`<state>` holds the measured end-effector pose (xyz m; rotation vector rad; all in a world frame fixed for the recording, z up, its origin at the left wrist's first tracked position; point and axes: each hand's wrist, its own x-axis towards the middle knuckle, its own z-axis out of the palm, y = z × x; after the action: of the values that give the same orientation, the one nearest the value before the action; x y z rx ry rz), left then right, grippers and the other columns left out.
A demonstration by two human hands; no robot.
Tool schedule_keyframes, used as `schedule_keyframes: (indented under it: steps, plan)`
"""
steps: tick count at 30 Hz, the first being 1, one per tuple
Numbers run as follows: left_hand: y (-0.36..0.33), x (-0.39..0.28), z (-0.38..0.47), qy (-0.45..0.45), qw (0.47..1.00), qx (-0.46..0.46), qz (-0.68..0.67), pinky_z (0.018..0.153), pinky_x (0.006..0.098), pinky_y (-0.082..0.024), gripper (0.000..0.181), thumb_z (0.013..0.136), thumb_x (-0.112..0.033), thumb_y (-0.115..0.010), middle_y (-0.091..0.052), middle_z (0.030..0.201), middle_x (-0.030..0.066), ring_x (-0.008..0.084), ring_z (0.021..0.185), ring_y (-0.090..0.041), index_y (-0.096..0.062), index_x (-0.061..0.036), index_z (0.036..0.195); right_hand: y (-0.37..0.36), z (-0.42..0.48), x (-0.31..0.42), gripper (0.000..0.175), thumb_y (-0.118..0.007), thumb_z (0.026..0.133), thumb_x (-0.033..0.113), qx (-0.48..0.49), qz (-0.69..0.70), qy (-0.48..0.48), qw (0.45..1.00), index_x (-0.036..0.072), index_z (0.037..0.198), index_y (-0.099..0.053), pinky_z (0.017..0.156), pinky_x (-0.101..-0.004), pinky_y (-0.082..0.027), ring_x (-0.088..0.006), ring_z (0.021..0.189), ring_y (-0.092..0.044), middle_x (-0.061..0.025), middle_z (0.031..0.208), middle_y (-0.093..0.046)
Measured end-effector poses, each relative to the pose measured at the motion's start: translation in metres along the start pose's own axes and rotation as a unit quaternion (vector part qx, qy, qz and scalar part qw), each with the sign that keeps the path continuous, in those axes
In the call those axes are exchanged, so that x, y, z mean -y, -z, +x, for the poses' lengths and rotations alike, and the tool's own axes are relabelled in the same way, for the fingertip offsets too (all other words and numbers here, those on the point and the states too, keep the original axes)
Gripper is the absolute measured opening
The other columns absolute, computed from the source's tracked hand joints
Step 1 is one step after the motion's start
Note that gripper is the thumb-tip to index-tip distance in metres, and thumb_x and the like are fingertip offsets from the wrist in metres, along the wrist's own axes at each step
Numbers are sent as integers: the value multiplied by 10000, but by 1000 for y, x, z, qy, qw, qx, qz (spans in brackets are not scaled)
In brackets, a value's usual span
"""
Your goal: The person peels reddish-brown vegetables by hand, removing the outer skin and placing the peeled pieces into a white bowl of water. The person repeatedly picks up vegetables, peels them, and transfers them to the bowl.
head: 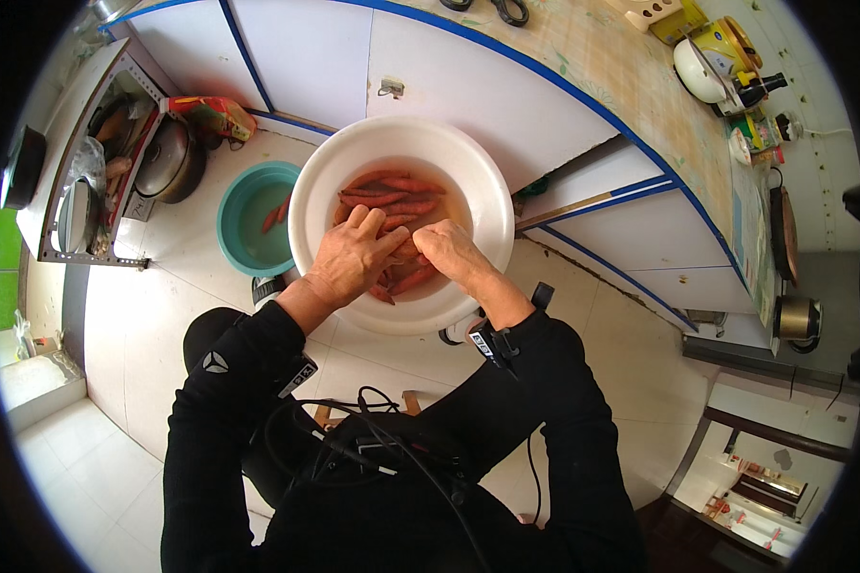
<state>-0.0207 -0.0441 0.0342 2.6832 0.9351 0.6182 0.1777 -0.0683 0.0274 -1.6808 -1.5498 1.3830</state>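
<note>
A white plastic basin [401, 136] full of cloudy water stands on the floor before me, with several orange-red carrots [408, 208] lying in it. Both my hands are over the middle of the basin, close together. One carrot [405, 251] shows between them, partly covered by my fingers. My left hand [355, 251] grips its left side with the back of the hand up. Curled into a fist, my right hand [450, 249] holds the other side. My fingertips and most of the held carrot's shape are hidden.
Left of the basin, touching or very near it, is a teal basin [258, 265] with water and carrots [276, 215]. A lidded pot [170, 161] sits by a metal shelf [93, 258]. White cabinets [459, 79] run behind; scissors [509, 11] lie on the counter [580, 64].
</note>
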Motion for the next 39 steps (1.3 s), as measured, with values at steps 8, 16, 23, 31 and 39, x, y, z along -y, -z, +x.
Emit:
schedule_keyframes:
  steps: [8, 16, 23, 31, 39]
  plan:
    - [0, -2, -1, -11, 1000, -3, 8, 778, 359, -519, 370, 754, -244, -709, -557, 993, 52, 245, 924, -549, -644, -129, 1100, -6, 3, -10, 271, -471, 800, 173, -40, -85, 80, 992, -16, 626, -555, 561, -434, -425, -302, 543, -551, -201, 576, -545]
    - [-1, 0, -2, 29, 999, -19, -27, 771, 361, -505, 349, 765, -228, -708, -550, 944, 58, 259, 904, -562, -640, -116, 1089, 11, -6, 13, 400, -575, 931, 402, 59, 207, -159, 964, 61, 724, -609, 429, -253, -298, -63, 506, -385, 25, 593, -465]
    - [0, 0, -5, 24, 996, -52, -71, 746, 367, -512, 359, 748, -196, -725, -544, 919, 74, 266, 877, -574, -645, -92, 1082, 4, -13, 21, 356, -552, 997, 368, 54, 306, -96, 946, 57, 829, -592, 389, -198, -204, -11, 444, -276, 60, 591, -428]
    - [3, -5, -8, 34, 997, -58, -47, 729, 353, -521, 405, 722, -171, -732, -538, 913, 65, 259, 876, -579, -625, -81, 1102, 15, -12, 27, 435, -529, 992, 426, 118, 279, -112, 947, 57, 767, -580, 390, -203, -226, -29, 463, -328, 42, 578, -418]
    - [7, 1, -8, -10, 996, -77, -41, 721, 338, -516, 411, 732, -191, -729, -530, 893, 56, 251, 862, -565, -627, -73, 1112, 5, -16, 22, 486, -513, 989, 473, 184, 352, -108, 911, 64, 731, -554, 383, -205, -212, -41, 445, -308, 36, 565, -412]
